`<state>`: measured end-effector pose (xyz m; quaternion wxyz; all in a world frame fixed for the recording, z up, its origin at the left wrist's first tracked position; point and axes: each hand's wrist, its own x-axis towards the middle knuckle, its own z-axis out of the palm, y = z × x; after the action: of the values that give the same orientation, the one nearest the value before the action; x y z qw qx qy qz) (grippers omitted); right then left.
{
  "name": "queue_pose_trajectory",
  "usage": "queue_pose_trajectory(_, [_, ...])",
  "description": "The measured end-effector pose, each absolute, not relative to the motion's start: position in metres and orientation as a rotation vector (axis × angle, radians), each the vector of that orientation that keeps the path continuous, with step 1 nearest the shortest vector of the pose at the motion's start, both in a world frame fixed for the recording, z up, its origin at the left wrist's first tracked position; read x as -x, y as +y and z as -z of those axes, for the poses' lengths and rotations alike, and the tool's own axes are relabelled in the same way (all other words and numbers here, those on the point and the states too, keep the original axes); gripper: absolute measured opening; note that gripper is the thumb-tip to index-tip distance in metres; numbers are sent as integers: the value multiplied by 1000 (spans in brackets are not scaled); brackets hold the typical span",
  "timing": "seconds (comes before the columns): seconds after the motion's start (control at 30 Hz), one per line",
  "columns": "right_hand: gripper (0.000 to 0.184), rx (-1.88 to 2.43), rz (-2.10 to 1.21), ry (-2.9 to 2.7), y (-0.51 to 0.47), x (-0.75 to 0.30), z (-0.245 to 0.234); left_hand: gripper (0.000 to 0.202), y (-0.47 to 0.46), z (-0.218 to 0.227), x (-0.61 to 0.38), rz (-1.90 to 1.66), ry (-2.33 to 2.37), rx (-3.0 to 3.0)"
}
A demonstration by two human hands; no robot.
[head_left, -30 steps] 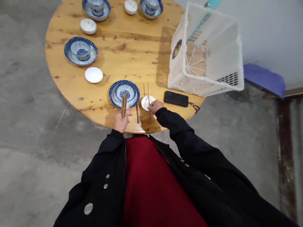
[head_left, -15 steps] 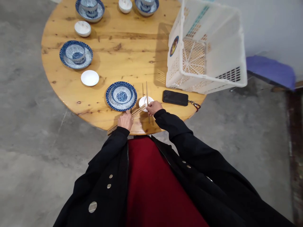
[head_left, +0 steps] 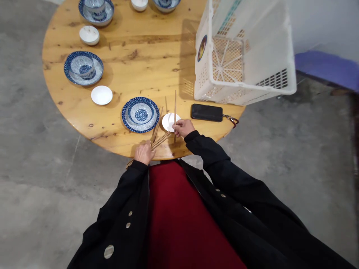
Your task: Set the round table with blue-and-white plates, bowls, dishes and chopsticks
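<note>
My left hand is closed around a bundle of wooden chopsticks at the table's near edge; their other ends stick out past the wrist. Between the thumb and fingers of my right hand is a chopstick, pointing away from me across a small white dish. I cannot tell whether a second chopstick lies against it. Left of the dish, more chopsticks reach along the side of a blue-patterned plate with a matching bowl in it.
A tall white plastic crate stands on the round wooden table, right side. In front of it lies a black phone with a strap. Further left are a white dish, a blue plate with a bowl, and a white bowl.
My left hand has drawn back slightly toward me with its bundle, and the chopsticks beside the blue plate show more clearly. My right hand keeps its hold. The view has shifted slightly.
</note>
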<state>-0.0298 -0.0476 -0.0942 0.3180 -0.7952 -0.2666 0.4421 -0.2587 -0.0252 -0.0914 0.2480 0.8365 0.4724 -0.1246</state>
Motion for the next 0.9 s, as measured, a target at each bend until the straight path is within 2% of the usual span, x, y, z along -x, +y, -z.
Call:
queue_pose_trajectory(0.13, [27, 1901, -1201, -728, -57, 38, 85, 28, -31, 82, 269, 262, 1271, -2264])
queue_pose_trajectory(0.37, [41, 1674, -1315, -733, -66, 74, 71, 18, -29, 81, 255, -42, 1078, -2302])
queue_pose_trajectory(0.57, [49, 1553, -1223, -746, -70, 86, 67, 18, -26, 85, 249, -98, 1018, -2313])
queue_pose_trajectory(0.73, [46, 1576, -1097, -873, -73, 85, 70, 21, -22, 83, 253, -223, 953, -2212])
queue_pose_trajectory(0.9, [26, 1719, -811, -1153, -76, 87, 82, 31, -15, 73, 260, -629, 1022, -1861])
